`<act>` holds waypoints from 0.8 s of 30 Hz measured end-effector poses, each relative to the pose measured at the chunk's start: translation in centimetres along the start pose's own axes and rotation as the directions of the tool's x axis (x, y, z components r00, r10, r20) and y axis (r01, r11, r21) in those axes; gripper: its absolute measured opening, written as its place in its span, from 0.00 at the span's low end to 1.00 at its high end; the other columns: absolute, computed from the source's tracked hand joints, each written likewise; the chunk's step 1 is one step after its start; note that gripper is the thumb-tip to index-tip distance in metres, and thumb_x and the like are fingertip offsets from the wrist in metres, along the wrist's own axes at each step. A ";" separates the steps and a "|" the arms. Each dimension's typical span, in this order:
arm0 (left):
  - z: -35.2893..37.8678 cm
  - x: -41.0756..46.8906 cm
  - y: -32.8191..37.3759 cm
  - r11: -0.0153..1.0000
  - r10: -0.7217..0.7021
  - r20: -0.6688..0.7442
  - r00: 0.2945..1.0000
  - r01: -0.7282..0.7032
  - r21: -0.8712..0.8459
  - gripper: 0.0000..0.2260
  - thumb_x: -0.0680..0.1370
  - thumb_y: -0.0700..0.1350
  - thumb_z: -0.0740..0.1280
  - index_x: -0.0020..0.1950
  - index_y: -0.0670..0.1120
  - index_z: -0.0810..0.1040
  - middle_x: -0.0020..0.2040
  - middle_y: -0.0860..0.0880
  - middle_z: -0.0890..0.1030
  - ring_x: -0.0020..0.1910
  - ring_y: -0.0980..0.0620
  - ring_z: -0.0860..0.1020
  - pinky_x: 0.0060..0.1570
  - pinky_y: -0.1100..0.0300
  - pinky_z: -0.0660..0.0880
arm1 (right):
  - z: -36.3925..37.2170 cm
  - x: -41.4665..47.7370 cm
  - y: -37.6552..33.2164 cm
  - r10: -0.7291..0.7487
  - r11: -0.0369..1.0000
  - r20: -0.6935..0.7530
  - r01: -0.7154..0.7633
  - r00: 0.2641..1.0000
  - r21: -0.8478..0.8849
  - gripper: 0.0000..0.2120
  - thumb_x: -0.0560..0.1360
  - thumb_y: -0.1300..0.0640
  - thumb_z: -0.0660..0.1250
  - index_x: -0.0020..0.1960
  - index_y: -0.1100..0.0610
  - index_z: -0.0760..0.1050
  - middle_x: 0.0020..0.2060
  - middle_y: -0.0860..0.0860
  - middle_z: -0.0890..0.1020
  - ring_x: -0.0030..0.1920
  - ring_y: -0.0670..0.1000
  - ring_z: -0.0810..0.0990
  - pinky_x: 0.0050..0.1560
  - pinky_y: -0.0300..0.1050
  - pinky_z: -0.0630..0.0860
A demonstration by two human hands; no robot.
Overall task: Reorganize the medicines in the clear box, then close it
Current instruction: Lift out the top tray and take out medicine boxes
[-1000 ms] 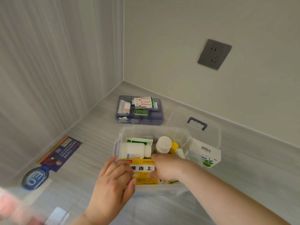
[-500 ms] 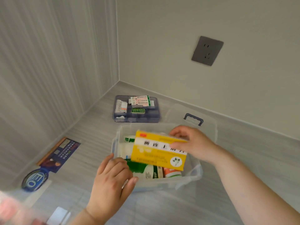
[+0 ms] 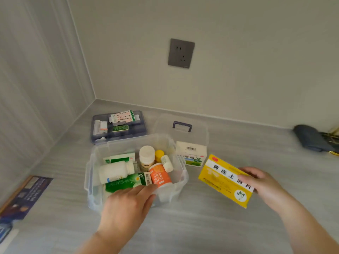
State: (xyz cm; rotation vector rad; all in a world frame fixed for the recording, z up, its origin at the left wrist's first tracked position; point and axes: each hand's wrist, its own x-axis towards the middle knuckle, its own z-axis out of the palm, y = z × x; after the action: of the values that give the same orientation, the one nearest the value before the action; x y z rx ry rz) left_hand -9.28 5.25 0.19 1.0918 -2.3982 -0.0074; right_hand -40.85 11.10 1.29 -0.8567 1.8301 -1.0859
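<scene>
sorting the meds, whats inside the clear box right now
Inside the clear box: a white bottle lying flat, a green packet, an orange tube, an upright white bottle, a yellow cap. The left hand covers the near corner.

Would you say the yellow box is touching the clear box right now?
Apart. The head view shows the yellow box held in the right hand, off to the right of the clear box, with bare floor visible between them.
</scene>
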 end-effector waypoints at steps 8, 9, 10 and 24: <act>0.5 -0.5 -0.1 0.997 -0.009 -0.088 0.996 0.015 0.074 0.31 0.78 0.56 0.41 0.37 0.50 0.82 0.24 0.54 0.81 0.17 0.54 0.75 0.15 0.71 0.64 | 4.9 1.9 4.1 0.081 0.958 0.008 -0.075 0.997 -0.278 0.09 0.70 0.66 0.65 0.50 0.64 0.76 0.43 0.57 0.79 0.40 0.52 0.76 0.36 0.41 0.71; 0.5 -0.8 -0.3 0.997 -0.010 -0.090 0.996 0.016 0.075 0.30 0.78 0.56 0.41 0.37 0.51 0.82 0.23 0.55 0.81 0.17 0.54 0.75 0.15 0.71 0.64 | 5.0 2.1 4.1 0.054 0.945 -0.004 -0.053 0.999 -0.322 0.09 0.70 0.66 0.66 0.50 0.64 0.76 0.44 0.58 0.80 0.41 0.52 0.76 0.37 0.41 0.71; 0.4 -1.1 -0.5 0.997 0.000 -0.092 0.996 0.007 0.072 0.29 0.78 0.56 0.42 0.39 0.52 0.81 0.23 0.55 0.81 0.17 0.54 0.75 0.15 0.71 0.64 | 5.1 2.5 4.2 0.037 0.935 -0.007 -0.037 0.999 -0.352 0.10 0.70 0.66 0.67 0.50 0.64 0.76 0.46 0.59 0.81 0.42 0.52 0.76 0.40 0.41 0.71; -2.5 -3.2 -5.2 0.999 0.000 -0.010 1.000 0.000 0.051 0.18 0.73 0.57 0.54 0.34 0.53 0.81 0.26 0.59 0.81 0.21 0.60 0.76 0.19 0.68 0.68 | 12.9 -1.9 -9.2 -0.507 0.820 0.197 0.539 0.839 -0.189 0.17 0.70 0.66 0.65 0.39 0.42 0.72 0.39 0.40 0.79 0.37 0.34 0.77 0.40 0.23 0.72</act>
State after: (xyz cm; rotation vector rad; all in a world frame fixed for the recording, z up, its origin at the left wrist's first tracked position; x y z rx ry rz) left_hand -2.68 4.49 -0.12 1.1125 -2.4015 0.0588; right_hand -27.28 4.60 6.48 -1.6141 1.6649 -1.1069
